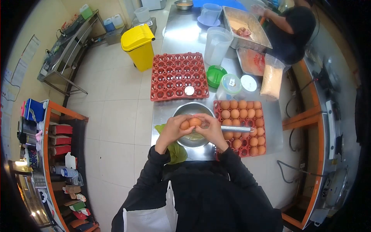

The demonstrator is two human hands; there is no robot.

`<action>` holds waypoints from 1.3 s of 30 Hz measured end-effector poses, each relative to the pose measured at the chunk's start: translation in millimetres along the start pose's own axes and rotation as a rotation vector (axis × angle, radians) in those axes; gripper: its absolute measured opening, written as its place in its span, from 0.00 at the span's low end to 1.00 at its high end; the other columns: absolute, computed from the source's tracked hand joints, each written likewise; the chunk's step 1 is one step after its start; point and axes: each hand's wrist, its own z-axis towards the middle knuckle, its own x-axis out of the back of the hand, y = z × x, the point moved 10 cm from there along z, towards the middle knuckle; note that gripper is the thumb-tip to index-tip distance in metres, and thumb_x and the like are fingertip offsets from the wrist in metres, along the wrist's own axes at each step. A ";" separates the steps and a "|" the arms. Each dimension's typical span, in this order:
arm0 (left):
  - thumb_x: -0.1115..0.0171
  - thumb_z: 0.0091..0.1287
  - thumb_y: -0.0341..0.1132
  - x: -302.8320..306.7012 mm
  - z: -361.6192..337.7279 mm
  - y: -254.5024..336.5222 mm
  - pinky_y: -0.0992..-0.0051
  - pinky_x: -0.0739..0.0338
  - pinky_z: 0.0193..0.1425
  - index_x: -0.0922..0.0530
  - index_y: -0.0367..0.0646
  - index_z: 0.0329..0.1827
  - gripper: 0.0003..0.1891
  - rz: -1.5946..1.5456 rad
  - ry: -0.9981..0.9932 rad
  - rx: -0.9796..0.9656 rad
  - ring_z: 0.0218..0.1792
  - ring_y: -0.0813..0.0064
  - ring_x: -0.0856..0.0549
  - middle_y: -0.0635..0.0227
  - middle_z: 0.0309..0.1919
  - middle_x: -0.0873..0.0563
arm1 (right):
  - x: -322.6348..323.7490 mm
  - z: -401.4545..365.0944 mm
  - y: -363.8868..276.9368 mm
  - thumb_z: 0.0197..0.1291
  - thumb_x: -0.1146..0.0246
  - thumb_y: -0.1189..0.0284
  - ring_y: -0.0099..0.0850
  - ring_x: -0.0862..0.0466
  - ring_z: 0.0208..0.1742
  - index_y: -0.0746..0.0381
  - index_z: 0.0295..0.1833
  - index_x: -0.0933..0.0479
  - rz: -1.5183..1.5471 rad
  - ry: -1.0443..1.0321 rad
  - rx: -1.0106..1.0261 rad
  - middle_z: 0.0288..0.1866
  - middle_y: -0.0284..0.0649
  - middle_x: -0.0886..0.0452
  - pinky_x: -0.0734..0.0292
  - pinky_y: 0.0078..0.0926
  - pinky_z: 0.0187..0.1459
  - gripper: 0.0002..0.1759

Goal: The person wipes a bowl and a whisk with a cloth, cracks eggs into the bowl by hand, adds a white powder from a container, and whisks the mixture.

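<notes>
My left hand [174, 129] has its fingers closed round a brown egg [184, 125]. My right hand [211, 131] grips a second brown egg [195, 122], and the two eggs meet side by side. Both hands are over a steel mixing bowl [189, 145], which has some pale liquid inside. A whisk [236, 128] rests with its metal handle out to the right, over a red egg tray [244, 152] of brown eggs. Under the bowl's left side lies a green cloth [176, 153].
Beyond the bowl, a stack of red egg trays [177, 71] carries one pale shell [189, 91]. A green basket [216, 76], lidded tubs [228, 87], a clear jug [217, 46] and a bag of crumbs [272, 79] stand behind. A co-worker [290, 31] is by a metal pan [251, 42].
</notes>
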 end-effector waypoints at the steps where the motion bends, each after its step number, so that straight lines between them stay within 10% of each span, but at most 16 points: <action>1: 0.22 0.54 0.35 -0.9 1.3 -1.5 0.67 0.16 0.46 0.16 0.40 0.52 0.22 -0.021 -0.017 0.016 0.41 0.57 0.10 0.56 0.41 0.10 | -0.2 -0.1 0.5 0.54 0.29 0.77 0.22 0.13 0.47 0.64 0.60 0.21 -0.043 0.015 -0.004 0.48 0.38 0.11 0.18 0.22 0.48 0.25; 23: 0.24 0.55 0.28 3.4 -3.6 -5.0 0.72 0.15 0.49 0.14 0.39 0.52 0.20 -0.098 0.049 0.132 0.42 0.67 0.09 0.57 0.41 0.09 | -7.7 4.1 11.3 0.57 0.30 0.79 0.24 0.15 0.51 0.64 0.63 0.23 0.127 -0.092 -0.105 0.51 0.39 0.15 0.19 0.20 0.51 0.27; 39: 0.22 0.53 0.33 1.7 -3.7 1.0 0.66 0.15 0.52 0.13 0.43 0.55 0.23 -0.049 0.162 0.040 0.46 0.56 0.10 0.55 0.48 0.10 | 2.5 8.5 -9.6 0.46 0.30 0.76 0.38 0.11 0.46 0.61 0.56 0.15 -0.084 0.166 0.115 0.48 0.46 0.13 0.16 0.30 0.50 0.26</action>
